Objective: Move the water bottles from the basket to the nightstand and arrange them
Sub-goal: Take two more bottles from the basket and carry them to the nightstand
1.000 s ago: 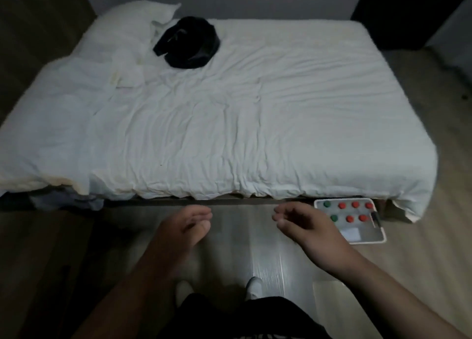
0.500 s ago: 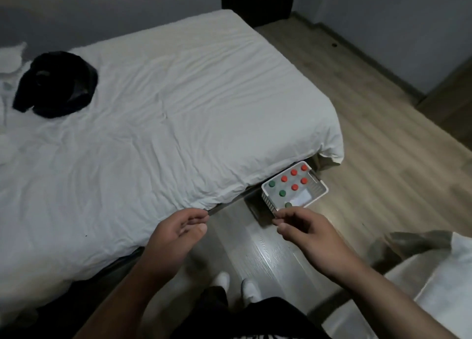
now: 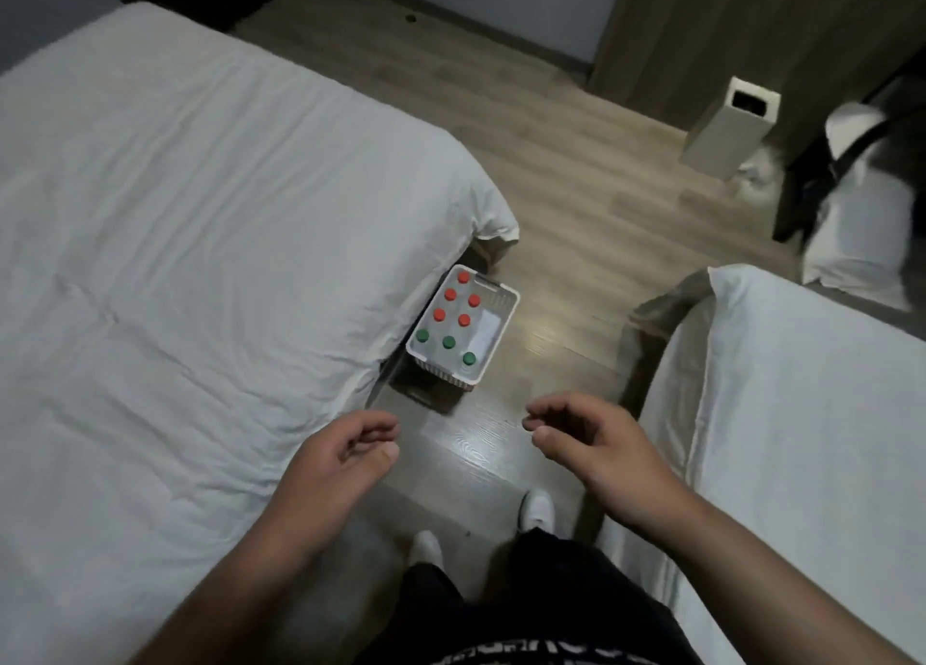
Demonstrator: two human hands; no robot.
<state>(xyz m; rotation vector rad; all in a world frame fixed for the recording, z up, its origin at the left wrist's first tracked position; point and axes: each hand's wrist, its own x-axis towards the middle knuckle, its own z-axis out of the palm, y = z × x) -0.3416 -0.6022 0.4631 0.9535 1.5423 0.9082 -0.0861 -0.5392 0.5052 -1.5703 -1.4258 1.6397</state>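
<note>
Both hands hang in the air over the floor with nothing in them. The left hand (image 3: pixel 345 456), at about seven o'clock from the middle of the view, has its fingers loosely curled toward the thumb. The right hand (image 3: pixel 586 444), at about five o'clock, is curled loosely in the same way. Neither touches anything. Below them, at six o'clock, a pair of white shoes (image 3: pixel 537 506) stands on the wooden floor (image 3: pixel 551 243), in the aisle between two white beds.

The left bed (image 3: pixel 200 263) fills the view from seven round to eleven o'clock. The right bed (image 3: pixel 801 414) takes up four o'clock.

At twelve o'clock from the hands, near them but apart, the white basket (image 3: pixel 511 297) sits on the floor just beside the foot corner of the left bed. The water bottles (image 3: pixel 463 319) stand upright in it. Only their caps show: five red ones at the far end and three green ones at the near end. A pale sheet (image 3: pixel 485 331) lies along the basket's right side.

Further off, at two o'clock, a tall pale box (image 3: pixel 721 133) with an open top stands on the floor. No nightstand can be made out.

By this showing the task has hardly begun. Every visible bottle is still in the basket, and no hand has yet reached one. All the carrying and all the arranging remain, starting with a reach down to the caps.
</note>
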